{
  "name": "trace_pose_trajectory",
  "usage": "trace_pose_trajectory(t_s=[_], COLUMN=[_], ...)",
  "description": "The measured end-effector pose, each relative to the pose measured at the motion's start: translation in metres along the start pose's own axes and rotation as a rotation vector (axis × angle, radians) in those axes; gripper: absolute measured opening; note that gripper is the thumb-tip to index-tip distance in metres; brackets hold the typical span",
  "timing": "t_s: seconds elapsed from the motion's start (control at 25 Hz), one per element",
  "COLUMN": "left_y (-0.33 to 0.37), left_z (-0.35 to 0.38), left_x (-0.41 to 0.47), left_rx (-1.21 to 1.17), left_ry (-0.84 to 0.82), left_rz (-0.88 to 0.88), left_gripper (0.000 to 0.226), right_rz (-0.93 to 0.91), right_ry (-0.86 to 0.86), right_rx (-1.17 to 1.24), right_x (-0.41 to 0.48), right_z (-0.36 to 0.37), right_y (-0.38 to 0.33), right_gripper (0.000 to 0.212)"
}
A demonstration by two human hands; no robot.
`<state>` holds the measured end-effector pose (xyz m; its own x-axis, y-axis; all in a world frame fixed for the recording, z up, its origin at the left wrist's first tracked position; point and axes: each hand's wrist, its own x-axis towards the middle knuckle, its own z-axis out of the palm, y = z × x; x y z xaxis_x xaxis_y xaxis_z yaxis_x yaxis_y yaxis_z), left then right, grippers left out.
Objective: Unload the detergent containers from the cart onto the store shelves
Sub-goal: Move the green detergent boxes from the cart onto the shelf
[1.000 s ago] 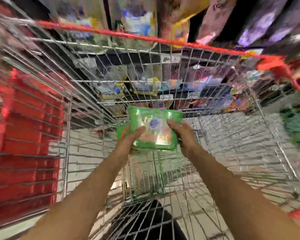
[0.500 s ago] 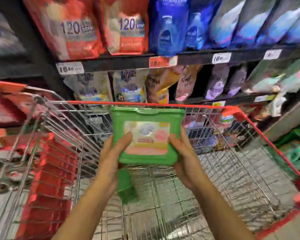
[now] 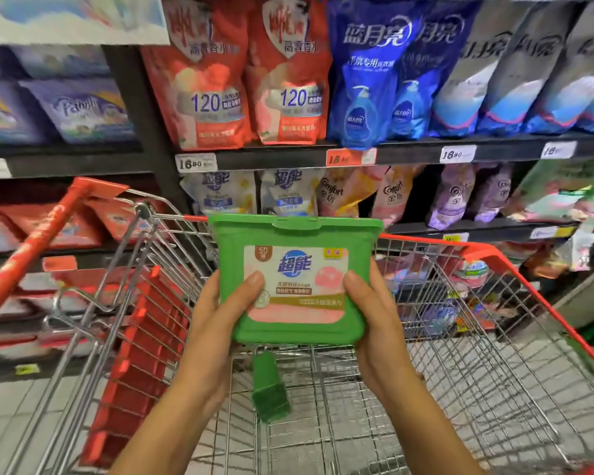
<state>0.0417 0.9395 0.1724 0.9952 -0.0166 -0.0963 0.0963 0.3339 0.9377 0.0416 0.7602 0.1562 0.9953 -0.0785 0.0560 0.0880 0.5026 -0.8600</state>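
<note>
Two hands share one load in the head view: the left hand (image 3: 220,313) and the right hand (image 3: 374,313) clasp a green detergent container (image 3: 297,279) by its lower corners, thumbs pressed flat on the label face, the other fingers hidden behind it. The box is held upright above the wire cart (image 3: 494,354), lid edge on top, label toward the camera, its long axis running left to right. Both hands sit equally close to it, one on each side, so neither leads. Low in the basket, below the held box, a second green container (image 3: 270,392) stands on edge.

What matters for the coming move is that the store shelves (image 3: 288,159) lie on the far side of the cart, straight ahead and partly above the box. As I judge it, placing it means a reach forward over the far red rim (image 3: 426,240). No open slot for green boxes is clearly visible; a green patch at the far right is too blurred to identify.
</note>
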Motion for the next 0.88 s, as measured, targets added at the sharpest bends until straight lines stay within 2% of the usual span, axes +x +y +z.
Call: trace_pose_trajectory(t_s=[0.24,0.48,0.64,0.88], left_y=[0.013,0.028,0.045,0.09], left_z=[-0.011,-0.037,-0.065,-0.118], left_x=[-0.038,-0.1,-0.159,-0.242], left_rx=[-0.038,-0.072,-0.053,-0.024], left_ry=[0.183,0.412,0.594,0.692], left_rz=[0.088,0.178,0.268,0.423], left_gripper=[0.05,0.057,0.057,0.058], right_rz=[0.045,0.124,0.194,0.16], right_ry=[-0.176,-0.416,-0.593,-0.789], right_rx=[-0.003,0.02,0.021,0.056], right_x=[0.002,-0.018,-0.05,-0.11], right_z=[0.024,0.07,0.121,0.207], right_y=[-0.002,0.013,0.022,0.029], right_gripper=[0.064,0.065,0.062,0.056])
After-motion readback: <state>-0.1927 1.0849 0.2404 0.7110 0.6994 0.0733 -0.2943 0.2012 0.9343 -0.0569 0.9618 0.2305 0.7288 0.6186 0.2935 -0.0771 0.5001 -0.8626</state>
